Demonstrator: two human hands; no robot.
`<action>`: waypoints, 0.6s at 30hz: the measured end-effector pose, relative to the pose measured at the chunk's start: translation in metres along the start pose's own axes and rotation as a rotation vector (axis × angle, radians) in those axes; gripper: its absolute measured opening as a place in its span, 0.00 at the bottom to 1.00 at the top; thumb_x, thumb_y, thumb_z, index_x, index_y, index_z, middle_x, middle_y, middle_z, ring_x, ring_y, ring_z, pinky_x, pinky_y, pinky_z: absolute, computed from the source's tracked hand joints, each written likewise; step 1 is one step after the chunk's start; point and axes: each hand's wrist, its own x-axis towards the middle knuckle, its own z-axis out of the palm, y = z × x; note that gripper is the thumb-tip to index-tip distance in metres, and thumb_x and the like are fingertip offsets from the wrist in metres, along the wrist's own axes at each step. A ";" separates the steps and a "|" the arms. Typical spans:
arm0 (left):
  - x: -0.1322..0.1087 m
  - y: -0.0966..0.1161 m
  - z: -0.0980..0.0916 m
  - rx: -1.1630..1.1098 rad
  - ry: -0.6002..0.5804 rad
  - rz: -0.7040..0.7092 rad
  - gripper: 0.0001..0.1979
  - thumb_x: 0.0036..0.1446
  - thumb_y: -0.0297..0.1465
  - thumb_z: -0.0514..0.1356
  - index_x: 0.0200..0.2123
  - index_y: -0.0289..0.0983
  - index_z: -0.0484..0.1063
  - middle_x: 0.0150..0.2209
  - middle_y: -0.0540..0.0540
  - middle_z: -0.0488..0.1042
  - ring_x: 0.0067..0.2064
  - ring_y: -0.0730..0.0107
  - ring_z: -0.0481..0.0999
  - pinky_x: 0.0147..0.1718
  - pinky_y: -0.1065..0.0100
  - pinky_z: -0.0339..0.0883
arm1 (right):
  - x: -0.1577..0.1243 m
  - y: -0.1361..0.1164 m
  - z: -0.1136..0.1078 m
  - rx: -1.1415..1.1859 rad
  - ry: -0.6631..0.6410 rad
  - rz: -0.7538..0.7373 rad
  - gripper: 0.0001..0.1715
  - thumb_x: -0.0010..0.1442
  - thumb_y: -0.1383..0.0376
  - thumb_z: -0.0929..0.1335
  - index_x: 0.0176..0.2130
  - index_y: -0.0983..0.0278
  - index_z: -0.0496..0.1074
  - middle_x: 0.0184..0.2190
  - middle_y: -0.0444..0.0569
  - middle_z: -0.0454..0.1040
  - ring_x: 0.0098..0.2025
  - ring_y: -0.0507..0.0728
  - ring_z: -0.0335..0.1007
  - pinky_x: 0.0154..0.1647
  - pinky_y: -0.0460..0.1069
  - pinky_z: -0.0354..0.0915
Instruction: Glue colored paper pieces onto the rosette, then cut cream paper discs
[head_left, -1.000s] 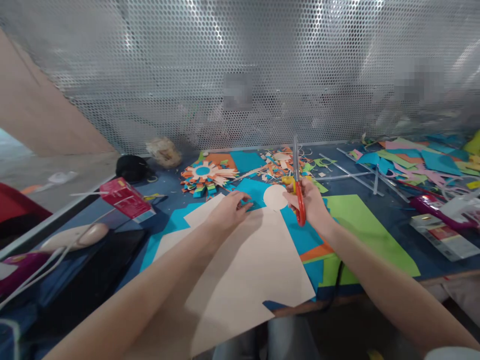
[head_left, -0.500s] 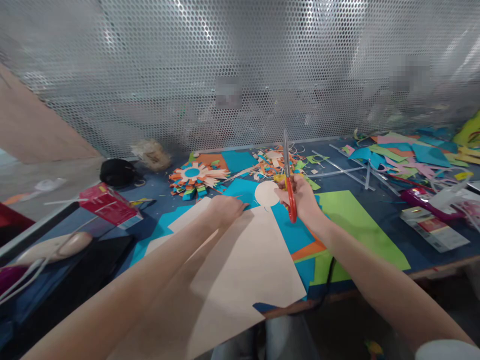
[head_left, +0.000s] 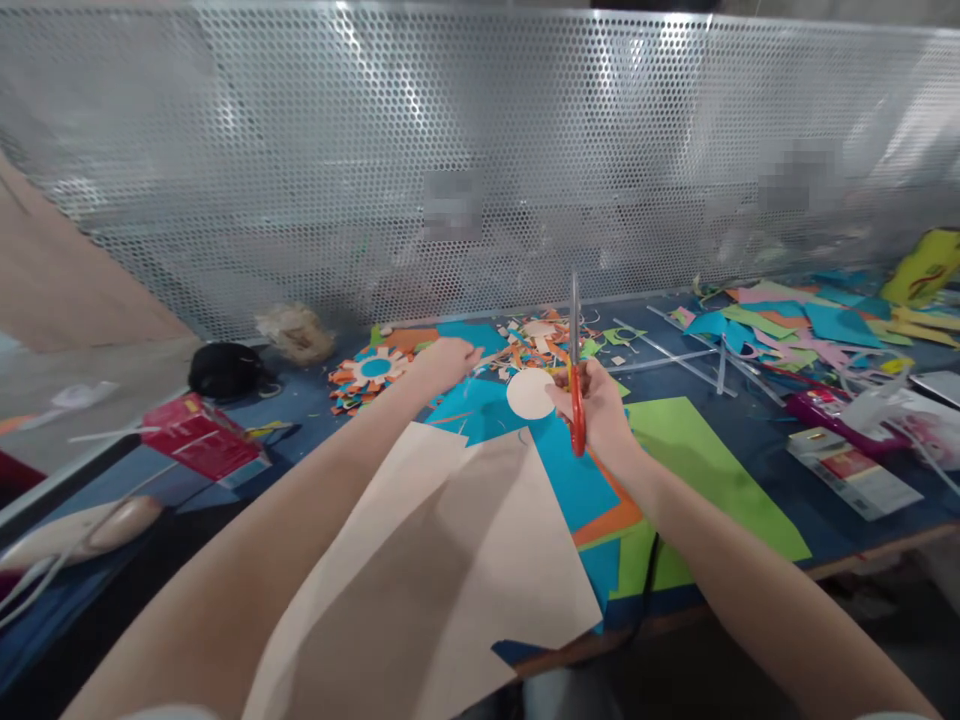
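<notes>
My right hand (head_left: 606, 408) is closed around the red-handled scissors (head_left: 576, 400), whose blades point up and away from me. Between that hand's thumb and fingers is also a round cream paper disc (head_left: 529, 394). My left hand (head_left: 448, 362) reaches over the far side of the table, beside a heap of paper scraps (head_left: 536, 338). Its fingers are drawn together, and what they pinch, if anything, is too small to make out. Large cream paper sheets (head_left: 480, 540) lie in front of me over blue paper (head_left: 581, 475). A fringed paper flower (head_left: 373, 368) with a blue centre sits under my left wrist's far side.
Green paper (head_left: 694, 470) lies right of the sheets. Clear sticks (head_left: 679, 358), more coloured scraps (head_left: 787, 320), a purple glue gun (head_left: 825, 410) and a small box (head_left: 855, 475) are farther right. A pink carton (head_left: 199, 440) and a black round object (head_left: 227, 370) stand left. A perforated metal panel (head_left: 360, 180) closes the back.
My left hand has moved away from the cream sheets, forward to the scrap heap. The right hand keeps the scissors and disc at nearly the same place. The view has tilted slightly.
</notes>
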 end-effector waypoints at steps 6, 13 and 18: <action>0.074 0.044 -0.003 -0.120 0.128 0.045 0.21 0.62 0.37 0.45 0.32 0.32 0.74 0.32 0.40 0.77 0.35 0.66 0.74 0.36 0.70 0.63 | 0.000 -0.004 -0.001 0.059 0.042 0.029 0.23 0.36 0.59 0.74 0.26 0.60 0.58 0.20 0.37 0.65 0.15 0.46 0.56 0.11 0.44 0.53; 0.065 0.037 0.004 -0.165 0.174 0.025 0.19 0.63 0.31 0.42 0.50 0.29 0.65 0.40 0.37 0.75 0.40 0.65 0.74 0.42 0.68 0.63 | 0.004 -0.007 -0.007 0.133 0.134 0.008 0.24 0.37 0.58 0.74 0.27 0.60 0.58 0.19 0.36 0.63 0.16 0.48 0.59 0.14 0.44 0.57; -0.023 0.016 0.003 -0.106 0.099 -0.015 0.22 0.61 0.33 0.45 0.56 0.29 0.56 0.41 0.34 0.75 0.43 0.56 0.74 0.41 0.61 0.65 | 0.005 -0.012 -0.013 0.158 0.182 -0.037 0.22 0.39 0.60 0.73 0.28 0.60 0.57 0.17 0.34 0.62 0.15 0.46 0.57 0.14 0.44 0.55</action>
